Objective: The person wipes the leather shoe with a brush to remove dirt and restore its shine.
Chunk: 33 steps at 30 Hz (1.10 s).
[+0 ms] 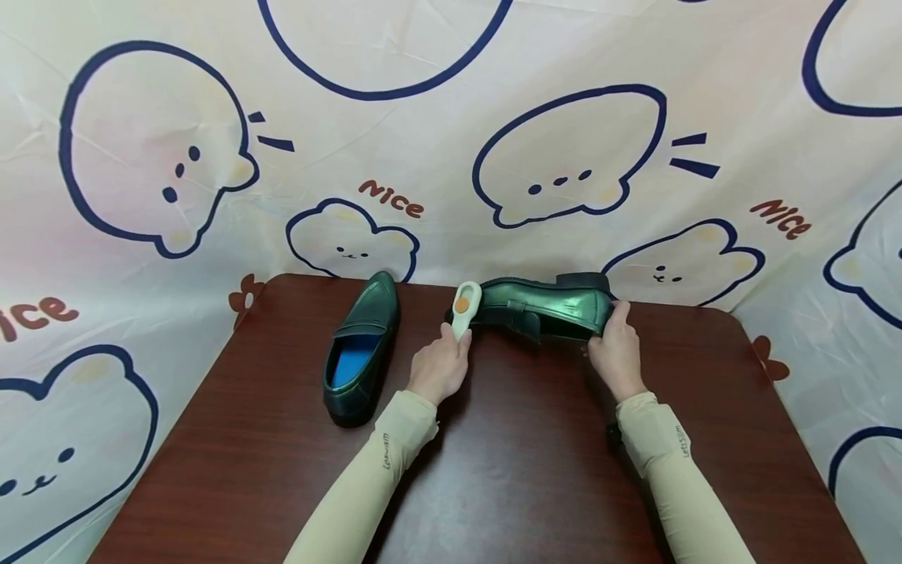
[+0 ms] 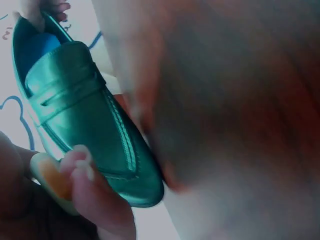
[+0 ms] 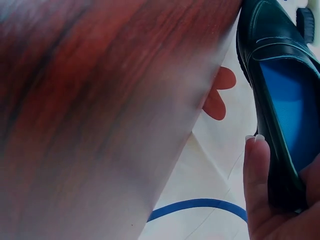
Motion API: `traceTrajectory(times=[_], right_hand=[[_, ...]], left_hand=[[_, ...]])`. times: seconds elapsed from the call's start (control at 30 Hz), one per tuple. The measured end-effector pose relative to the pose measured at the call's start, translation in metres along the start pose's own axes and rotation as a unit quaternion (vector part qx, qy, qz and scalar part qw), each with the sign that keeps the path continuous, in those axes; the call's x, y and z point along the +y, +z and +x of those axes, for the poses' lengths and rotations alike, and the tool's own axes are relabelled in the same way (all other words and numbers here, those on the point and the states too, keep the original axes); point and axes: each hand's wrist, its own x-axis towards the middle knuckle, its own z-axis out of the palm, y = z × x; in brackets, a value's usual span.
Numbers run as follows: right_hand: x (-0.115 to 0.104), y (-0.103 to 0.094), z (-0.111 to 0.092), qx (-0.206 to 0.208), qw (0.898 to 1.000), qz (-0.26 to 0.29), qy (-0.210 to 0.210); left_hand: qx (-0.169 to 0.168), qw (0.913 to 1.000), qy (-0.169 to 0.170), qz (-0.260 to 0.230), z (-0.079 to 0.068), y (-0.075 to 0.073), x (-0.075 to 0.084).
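My left hand (image 1: pixel 438 368) grips a small pale brush (image 1: pixel 467 304) with an orange spot on its handle. Dark bristles (image 3: pixel 304 24) show in the right wrist view, close to the toe of a dark green loafer (image 1: pixel 550 301). The heel end of that shoe is held by my right hand (image 1: pixel 617 356), thumb inside the opening and fingers outside. It lies tipped on its side in the head view, sole toward the back wall, blue insole (image 3: pixel 292 107) visible from the right wrist. Left of my left hand, a matching loafer (image 1: pixel 362 348) stands upright, toe pointing away.
The brown wooden table (image 1: pixel 521 470) ends at the back against a pale printed cloth (image 1: pixel 444 149) with cartoon outlines. Cloth also hangs along both sides. The held shoe is close to the table's back edge.
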Motion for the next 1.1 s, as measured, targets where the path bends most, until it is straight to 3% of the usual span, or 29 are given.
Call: traceTrajectory(times=[0.33,0.47,0.6,0.83,1.1], right_hand=[[0.004,-0.005,0.002,-0.031,0.999,0.022,0.031],[0.005,-0.004,0.002,-0.041,0.998,0.031,0.04],[0.006,-0.003,0.002,-0.036,0.998,0.027,0.041],[0.004,0.001,0.0,-0.039,0.998,0.026,0.036],[0.004,0.002,0.001,-0.022,0.999,0.021,0.028]], left_hand=[[-0.053,0.9978,-0.036,-0.017,0.0,0.0,-0.014],[-0.053,0.9973,-0.049,-0.008,-0.002,-0.001,-0.018],[-0.033,0.9983,-0.046,0.014,-0.005,-0.002,-0.02],[0.036,0.9991,-0.011,0.021,-0.011,-0.007,-0.016],[0.018,0.9971,0.072,0.018,-0.006,-0.019,0.016]])
